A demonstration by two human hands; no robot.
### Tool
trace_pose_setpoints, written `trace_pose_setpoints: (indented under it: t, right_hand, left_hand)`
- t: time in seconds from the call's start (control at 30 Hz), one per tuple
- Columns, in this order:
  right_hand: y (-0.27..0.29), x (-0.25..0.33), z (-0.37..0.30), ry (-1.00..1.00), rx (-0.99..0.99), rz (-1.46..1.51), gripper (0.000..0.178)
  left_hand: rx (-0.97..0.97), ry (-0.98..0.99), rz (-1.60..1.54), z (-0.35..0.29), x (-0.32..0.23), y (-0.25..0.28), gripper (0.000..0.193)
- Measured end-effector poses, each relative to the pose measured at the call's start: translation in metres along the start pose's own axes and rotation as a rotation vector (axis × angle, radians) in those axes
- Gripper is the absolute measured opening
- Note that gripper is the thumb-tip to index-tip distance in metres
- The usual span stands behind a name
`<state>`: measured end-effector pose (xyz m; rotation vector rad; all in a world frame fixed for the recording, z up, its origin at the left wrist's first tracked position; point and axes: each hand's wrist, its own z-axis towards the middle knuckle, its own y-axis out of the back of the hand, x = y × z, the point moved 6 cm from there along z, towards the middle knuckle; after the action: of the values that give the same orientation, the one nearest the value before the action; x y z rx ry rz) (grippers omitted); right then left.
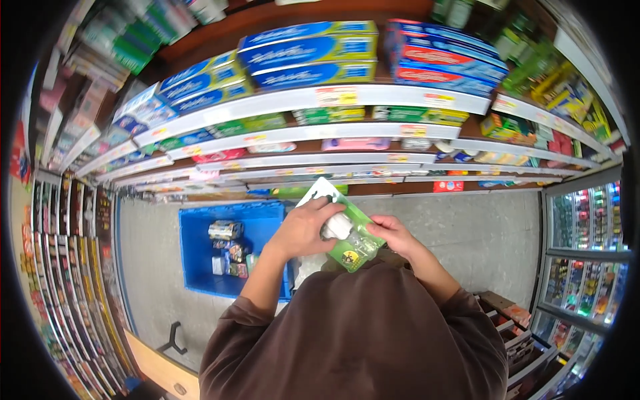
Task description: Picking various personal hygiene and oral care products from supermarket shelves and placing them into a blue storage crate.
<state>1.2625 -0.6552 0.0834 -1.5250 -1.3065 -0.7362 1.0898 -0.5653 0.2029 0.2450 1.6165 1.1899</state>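
Note:
In front of my chest I hold a green and white blister pack [356, 241] with both hands. A white moulded piece shows through its clear front, and a round yellow and black mark sits low on the card. My left hand [307, 230] grips the pack from the left, its fingers lying over the upper front. At the right edge, my right hand [397, 236] pinches it between thumb and fingers; those behind the card are hidden. The pack is tilted, its white top corner pointing away toward the shelves.
A blue crate [193, 250] with several small packages stands on the grey floor [440, 240] to my left. Ahead, a shelf rack [280, 107] carries boxed toothpaste [307, 53]. Glass-door coolers [580, 250] stand at right, stocked shelves [67, 267] at left.

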Motion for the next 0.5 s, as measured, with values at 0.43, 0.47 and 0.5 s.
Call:
trace_pose_setpoints:
  t: [0.43,0.47,0.5]
  right_hand:
    - [0.205,-0.001,-0.164,0.350,-0.445,0.298,0.026]
    - [0.211,0.006,-0.173,0.378,-0.469,0.349,0.026]
    - [0.219,0.010,-0.179,0.405,-0.490,0.399,0.026]
  left_hand:
    - [0.052,0.101,-0.441,0.133,-0.099,-0.145,0.038]
    - [0.132,0.155,-0.597,0.139,-0.104,-0.160,0.035]
    - [0.209,0.134,-0.728,0.143,-0.115,-0.175,0.030]
